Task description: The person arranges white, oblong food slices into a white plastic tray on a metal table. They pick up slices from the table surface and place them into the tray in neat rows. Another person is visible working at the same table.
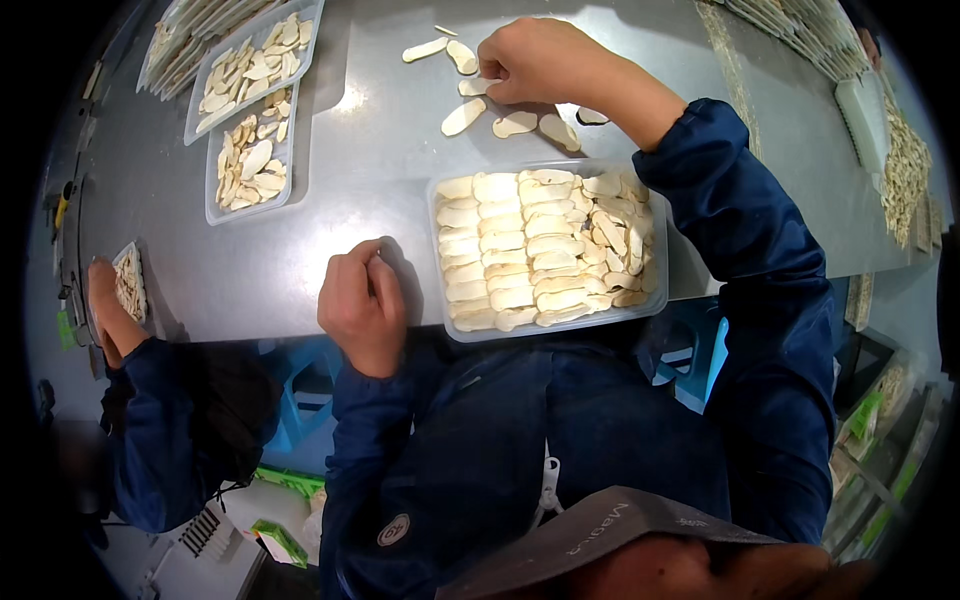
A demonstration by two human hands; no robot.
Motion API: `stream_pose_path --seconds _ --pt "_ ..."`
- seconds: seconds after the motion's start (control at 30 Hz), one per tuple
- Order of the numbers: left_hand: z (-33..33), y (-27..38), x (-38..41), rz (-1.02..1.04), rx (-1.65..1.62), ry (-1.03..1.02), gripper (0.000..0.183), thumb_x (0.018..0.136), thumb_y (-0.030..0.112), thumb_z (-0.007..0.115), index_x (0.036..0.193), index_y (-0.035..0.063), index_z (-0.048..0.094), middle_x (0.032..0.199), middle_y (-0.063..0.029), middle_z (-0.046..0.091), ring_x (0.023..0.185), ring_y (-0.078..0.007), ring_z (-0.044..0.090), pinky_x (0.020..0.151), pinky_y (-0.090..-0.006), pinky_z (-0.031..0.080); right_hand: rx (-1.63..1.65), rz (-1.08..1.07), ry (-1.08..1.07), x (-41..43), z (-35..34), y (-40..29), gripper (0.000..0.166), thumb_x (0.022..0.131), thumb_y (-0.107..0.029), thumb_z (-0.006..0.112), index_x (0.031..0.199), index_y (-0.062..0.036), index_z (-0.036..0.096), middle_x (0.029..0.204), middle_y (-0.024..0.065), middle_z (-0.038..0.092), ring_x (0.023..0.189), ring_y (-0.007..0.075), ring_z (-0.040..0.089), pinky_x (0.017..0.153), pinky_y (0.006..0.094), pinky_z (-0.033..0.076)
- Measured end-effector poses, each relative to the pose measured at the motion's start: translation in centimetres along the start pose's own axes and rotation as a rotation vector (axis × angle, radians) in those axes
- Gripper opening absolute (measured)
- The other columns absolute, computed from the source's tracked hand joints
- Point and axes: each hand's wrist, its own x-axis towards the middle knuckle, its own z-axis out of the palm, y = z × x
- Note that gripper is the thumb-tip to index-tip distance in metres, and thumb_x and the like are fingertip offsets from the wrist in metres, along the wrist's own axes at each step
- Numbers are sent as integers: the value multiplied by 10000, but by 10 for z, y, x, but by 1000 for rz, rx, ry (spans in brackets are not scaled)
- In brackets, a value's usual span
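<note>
My right hand [536, 64] reaches over the metal table, its fingertips closed on the end of a pale, mushroom-like slice [474, 87]. Around it lie several loose slices, including one [463, 118] at lower left and another [559, 133] below the hand. My left hand [365, 307] rests curled at the table's near edge, and nothing shows between its fingers. Between my hands and body sits a clear plastic tray [442, 300]. Overlapping slices [502, 240] fill its left and middle in neat columns; those [611, 236] at its right lie more jumbled.
At upper left, two overlapping plastic trays [213, 214] hold loose slices, beside stacked trays [169, 52]. Another person's hand [112, 304] touches a small filled tray [131, 285] at far left. More stacked trays [802, 34] and a heap of slices [905, 169] are at right.
</note>
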Motion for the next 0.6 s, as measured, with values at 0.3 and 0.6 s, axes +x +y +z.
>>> stream_pose_path --seconds 0.3,0.6 --pt "1 -1 -1 -20 7 -18 131 949 -22 645 1028 3 748 861 -133 677 690 -262 633 619 -352 489 76 -77 221 47 0 11 175 861 -152 661 890 -34 787 853 223 743 815 437 715 736 529 563" --pt "1 -3 -2 -13 -12 -20 141 949 -28 643 1036 6 748 851 -127 664 675 -255 619 611 -353 484 35 -252 93 43 8 23 202 851 -108 668 1012 -100 789 929 186 740 905 404 713 807 506 558"
